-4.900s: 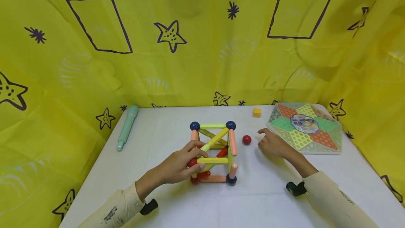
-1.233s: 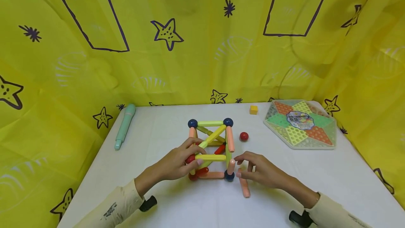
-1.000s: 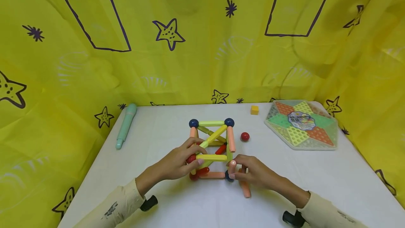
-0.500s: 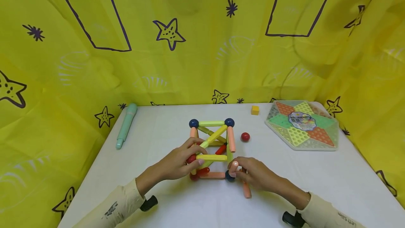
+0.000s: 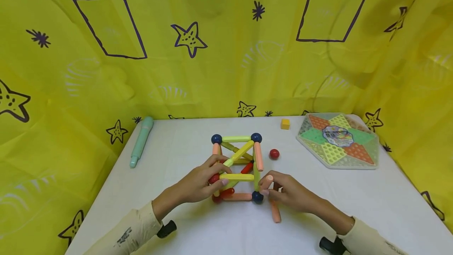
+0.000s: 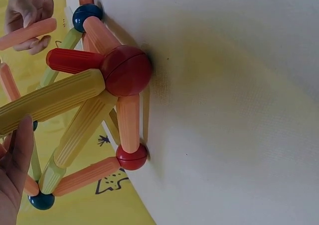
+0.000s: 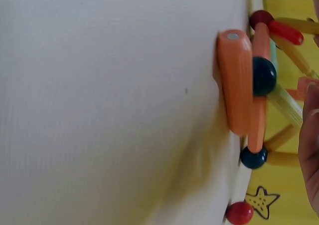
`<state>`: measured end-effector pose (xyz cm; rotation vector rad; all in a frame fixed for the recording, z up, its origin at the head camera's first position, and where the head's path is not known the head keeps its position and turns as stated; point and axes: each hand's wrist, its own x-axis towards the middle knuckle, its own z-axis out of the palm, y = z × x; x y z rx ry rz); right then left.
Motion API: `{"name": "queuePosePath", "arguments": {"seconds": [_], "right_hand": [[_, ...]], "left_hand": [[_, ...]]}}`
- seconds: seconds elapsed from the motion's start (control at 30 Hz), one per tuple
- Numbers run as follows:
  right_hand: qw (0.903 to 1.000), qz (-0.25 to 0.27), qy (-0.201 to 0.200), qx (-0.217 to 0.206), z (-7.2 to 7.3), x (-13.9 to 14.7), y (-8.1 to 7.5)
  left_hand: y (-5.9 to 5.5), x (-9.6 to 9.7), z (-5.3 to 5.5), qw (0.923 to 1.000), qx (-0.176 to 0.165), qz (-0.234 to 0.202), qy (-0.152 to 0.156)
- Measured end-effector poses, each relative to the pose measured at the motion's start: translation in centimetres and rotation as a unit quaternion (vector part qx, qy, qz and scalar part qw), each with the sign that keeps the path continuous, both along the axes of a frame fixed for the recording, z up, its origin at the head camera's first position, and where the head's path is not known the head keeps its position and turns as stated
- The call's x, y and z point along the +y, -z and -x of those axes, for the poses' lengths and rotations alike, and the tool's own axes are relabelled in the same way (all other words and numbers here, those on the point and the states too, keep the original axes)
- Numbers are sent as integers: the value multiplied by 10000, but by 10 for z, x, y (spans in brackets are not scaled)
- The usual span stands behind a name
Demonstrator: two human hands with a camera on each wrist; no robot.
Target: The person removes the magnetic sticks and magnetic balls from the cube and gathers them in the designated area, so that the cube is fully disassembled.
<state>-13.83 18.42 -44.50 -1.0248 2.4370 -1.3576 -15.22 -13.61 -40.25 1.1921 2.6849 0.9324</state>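
In the head view a box-like frame of magnetic sticks and balls stands mid-table. My left hand (image 5: 198,182) holds its front left corner, fingers around the red ball (image 5: 214,179) and the yellow stick (image 5: 236,176); part of that ball is hidden. My right hand (image 5: 291,192) pinches a short orange magnetic stick (image 5: 267,181) between thumb and fingers, just right of the frame. That stick is apart from the dark blue ball (image 5: 257,197) at the lower right corner. Another orange stick (image 7: 234,83) lies on the cloth beside that ball, below my right hand.
A loose red ball (image 5: 274,154) lies right of the frame, a yellow cube (image 5: 285,124) farther back. At the right back lies a hexagonal game board (image 5: 337,141); a mint-green microphone-shaped object (image 5: 142,141) lies at the left. A yellow patterned curtain (image 5: 219,78) encloses the white table.
My right hand came from near the board to the frame, pinched the upright orange stick on the blue ball, and pulled it off to the right. My left hand has kept its hold.
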Motion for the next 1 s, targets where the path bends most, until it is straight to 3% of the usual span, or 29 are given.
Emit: {"name": "queuePosePath", "arguments": {"seconds": [0.23,0.57,0.77,1.0], "right_hand": [[9927,-83,427,-1128,-4,33,-9],[9874,-713,489,-1329,-10,60,4],[9847,-1134,305,-1284,-11,53,14],[9788,-1436,203,-1446,-11,43,10]], "left_hand": [[-1,1,-1,10000,7,12,-15],[-1,1,-1,10000,-57,3,-16],[-2,0,0,10000,-29,51,-19],[-2,0,0,10000,-47,58,-2]]}}
